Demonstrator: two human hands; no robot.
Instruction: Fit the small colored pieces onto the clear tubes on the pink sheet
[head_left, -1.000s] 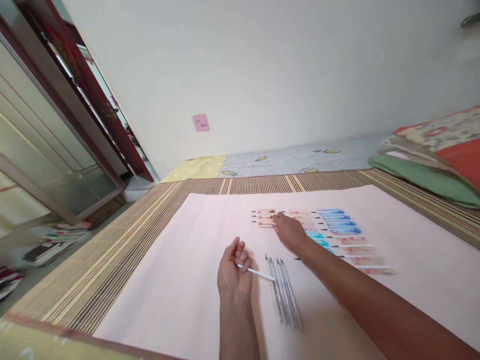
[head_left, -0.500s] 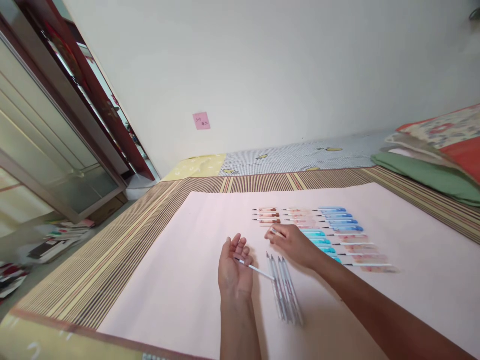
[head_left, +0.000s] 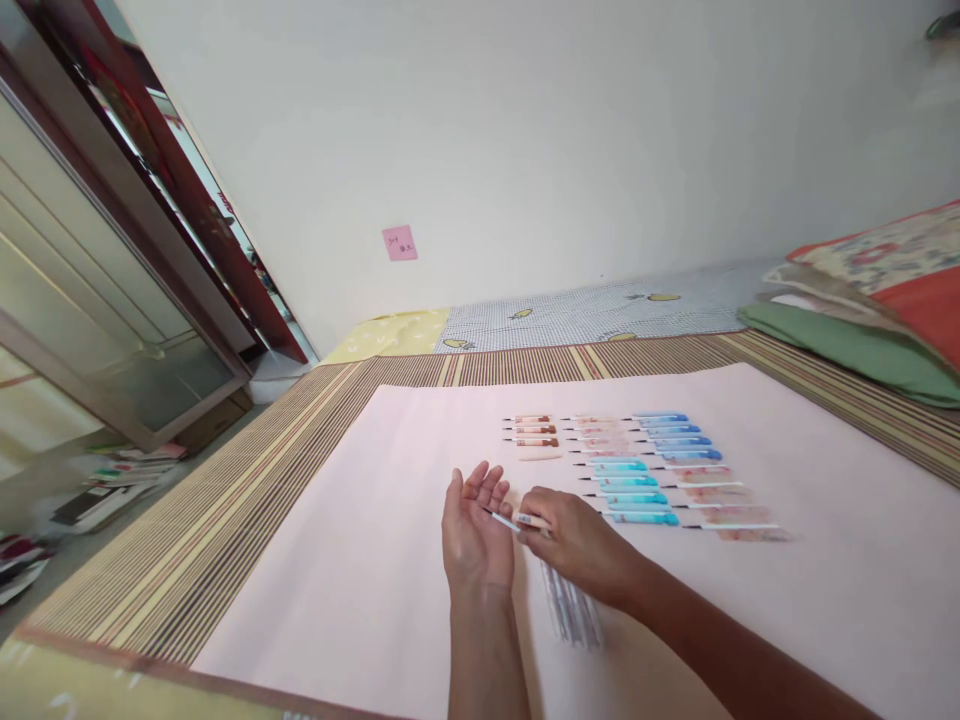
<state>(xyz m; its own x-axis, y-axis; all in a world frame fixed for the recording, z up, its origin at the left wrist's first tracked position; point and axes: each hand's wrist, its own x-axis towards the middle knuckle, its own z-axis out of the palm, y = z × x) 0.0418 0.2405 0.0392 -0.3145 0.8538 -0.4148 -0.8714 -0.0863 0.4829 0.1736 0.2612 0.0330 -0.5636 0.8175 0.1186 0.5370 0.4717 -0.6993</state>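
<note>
My left hand point(head_left: 480, 530) is palm up with its fingers loosely curled, holding a thin white pen refill point(head_left: 505, 520) whose dark tip lies over the palm. My right hand point(head_left: 574, 540) comes in from the right, fingers pinched round a pale beige pen barrel point(head_left: 534, 521). The barrel's end is close to the refill; whether they touch I cannot tell. Below the right hand, a bundle of clear pen pieces point(head_left: 571, 610) lies on the pale sheet point(head_left: 330, 560), its upper ends hidden by that hand.
Brown pens point(head_left: 534, 430), turquoise pens point(head_left: 637, 498), blue pens point(head_left: 679, 430) and pinkish pen parts point(head_left: 739, 515) lie in rows on the sheet. A lone beige piece point(head_left: 540, 457) lies under the brown ones. Folded bedding point(head_left: 862, 350) is at the right, by the white wall point(head_left: 562, 150).
My right hand has moved down and left from beside the pen rows to my left hand, bringing the beige barrel to the refill. The turquoise pens are now uncovered.
</note>
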